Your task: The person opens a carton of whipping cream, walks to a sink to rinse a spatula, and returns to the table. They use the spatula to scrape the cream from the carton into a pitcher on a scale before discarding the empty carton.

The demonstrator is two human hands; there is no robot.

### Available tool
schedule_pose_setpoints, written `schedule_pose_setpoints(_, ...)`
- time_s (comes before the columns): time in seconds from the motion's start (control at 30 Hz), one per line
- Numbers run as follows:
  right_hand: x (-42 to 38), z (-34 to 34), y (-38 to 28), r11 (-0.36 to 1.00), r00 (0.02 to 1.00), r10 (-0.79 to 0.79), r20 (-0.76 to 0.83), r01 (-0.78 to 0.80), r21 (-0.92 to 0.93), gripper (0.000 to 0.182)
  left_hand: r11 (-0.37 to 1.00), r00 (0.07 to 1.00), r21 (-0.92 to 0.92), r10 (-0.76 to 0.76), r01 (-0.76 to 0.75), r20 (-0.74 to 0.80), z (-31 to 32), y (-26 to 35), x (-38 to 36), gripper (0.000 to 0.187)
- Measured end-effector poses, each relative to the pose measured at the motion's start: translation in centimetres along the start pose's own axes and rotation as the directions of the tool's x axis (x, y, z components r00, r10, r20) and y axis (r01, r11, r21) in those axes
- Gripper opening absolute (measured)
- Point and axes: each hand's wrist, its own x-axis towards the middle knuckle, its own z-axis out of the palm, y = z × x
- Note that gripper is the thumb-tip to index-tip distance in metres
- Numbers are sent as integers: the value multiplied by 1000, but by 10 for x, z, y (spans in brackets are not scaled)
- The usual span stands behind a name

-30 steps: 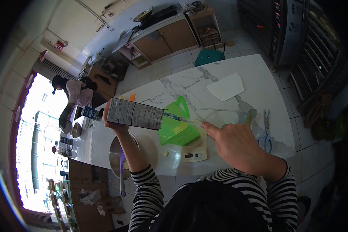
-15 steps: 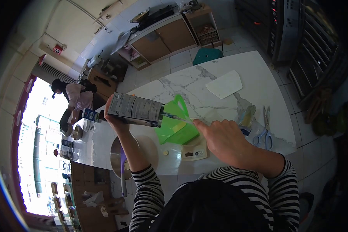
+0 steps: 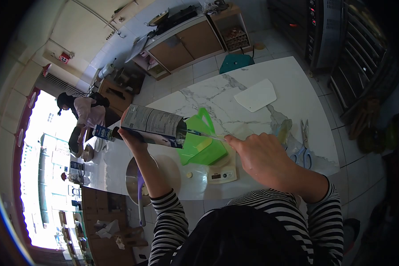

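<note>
My left hand [image 3: 129, 132] holds a printed carton [image 3: 153, 125] on its side, its open end tipped over a green plastic jug [image 3: 200, 142]. My right hand [image 3: 261, 159] pinches a thin clear-and-blue tool [image 3: 203, 134] whose tip reaches into the carton's open end. The jug stands on a small white digital scale [image 3: 222, 173] on the white marble table [image 3: 252, 119]. Both arms wear black-and-white striped sleeves.
A metal bowl [image 3: 133, 179] with a purple-handled utensil [image 3: 139, 195] sits at the table's near left. Blue-handled scissors [image 3: 302, 148], a clear wrapper [image 3: 283, 131] and a white scraper [image 3: 256, 95] lie to the right. Another person [image 3: 86, 113] stands far left, near a small milk carton [image 3: 103, 131].
The carton has shifted slightly left and tilted more over the jug. My right hand with the thin tool stays at the carton's open end.
</note>
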Motion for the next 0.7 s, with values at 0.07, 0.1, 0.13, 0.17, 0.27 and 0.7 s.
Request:
schedule_pose_setpoints(0.07,1,-1,-4,999,997,-11,-82,7,-39,49,1000,998,-21,6,-5,65,3,2,0,86)
schedule_pose_setpoints(0.1,4,-1,-6,999,997,-9,-81,6,-38,49,999,991,-44,15,-10,130,5,3,0,85)
schedule_pose_setpoints(0.13,7,0,-8,1000,994,-20,-108,20,0,45,999,991,-44,13,-7,131,9,4,-1,85)
schedule_pose_setpoints(0.17,10,2,-9,999,990,-30,-137,35,37,43,996,983,-87,33,-18,178,12,4,-1,85)
schedule_pose_setpoints(0.27,20,16,-4,998,982,-65,-177,68,12,45,994,968,-71,102,-87,231,10,-1,2,84)
schedule_pose_setpoints(0.7,-7,-13,5,995,995,-33,-99,23,-92,40,991,997,-117,64,-58,50,-11,-14,-2,87)
